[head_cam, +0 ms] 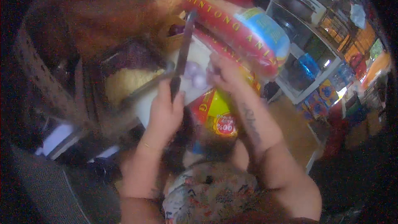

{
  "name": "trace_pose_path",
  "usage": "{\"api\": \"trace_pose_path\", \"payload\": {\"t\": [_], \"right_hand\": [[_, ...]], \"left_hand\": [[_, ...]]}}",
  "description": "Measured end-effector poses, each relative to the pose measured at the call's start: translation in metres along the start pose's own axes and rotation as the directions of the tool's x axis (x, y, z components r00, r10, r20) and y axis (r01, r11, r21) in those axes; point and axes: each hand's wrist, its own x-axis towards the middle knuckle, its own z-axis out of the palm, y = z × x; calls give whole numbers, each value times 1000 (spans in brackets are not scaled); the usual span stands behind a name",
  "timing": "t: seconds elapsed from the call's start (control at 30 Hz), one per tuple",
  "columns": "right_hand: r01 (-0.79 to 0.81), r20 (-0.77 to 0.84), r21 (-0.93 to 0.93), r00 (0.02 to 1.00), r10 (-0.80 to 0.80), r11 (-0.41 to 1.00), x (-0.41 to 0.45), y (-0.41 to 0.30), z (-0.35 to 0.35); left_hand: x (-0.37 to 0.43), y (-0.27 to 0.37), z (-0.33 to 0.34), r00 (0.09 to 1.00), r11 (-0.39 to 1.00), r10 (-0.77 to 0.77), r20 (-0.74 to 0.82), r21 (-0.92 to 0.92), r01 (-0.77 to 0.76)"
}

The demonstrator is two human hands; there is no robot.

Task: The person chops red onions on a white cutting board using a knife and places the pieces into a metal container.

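Note:
A knife point(185, 46) with a dark handle is in my left hand point(166, 109), its long blade angled upward over a white board point(199, 48). Pale purple peeled onions or shallots point(198, 79) lie on the board, just right of the blade. My right hand point(224, 71) is beside them with its fingers curled in. Something purplish shows at its fingertips, but blur hides whether the fingers grip it.
Large red plastic sacks point(236, 34) bearing yellow writing lie beyond and beneath the board. A yellow-and-red package point(222, 112) is nearer me. At right stands a white-framed shelf point(307, 43) holding a pot with a lid point(297, 1). A pale yellow object point(132, 82) lies left.

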Motion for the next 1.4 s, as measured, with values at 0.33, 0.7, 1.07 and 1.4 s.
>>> {"api": "trace_pose_path", "payload": {"t": [0.33,0.7,1.07,1.4], "right_hand": [[376,174,-793,894,-412,479,-19,0,39],[199,87,-906,951,-296,374,-5,43,39],[361,284,-843,928,-239,399,48,40,60],[457,341,-740,887,-310,493,53,43,40]], "left_hand": [[-7,-14,-24,980,969,-198,29,-145,200],[-13,-33,-13,994,991,-73,-85,-122,62],[-9,-35,-14,994,992,-54,-98,-116,42],[-1,-41,-5,993,979,-100,62,182,88]]}}
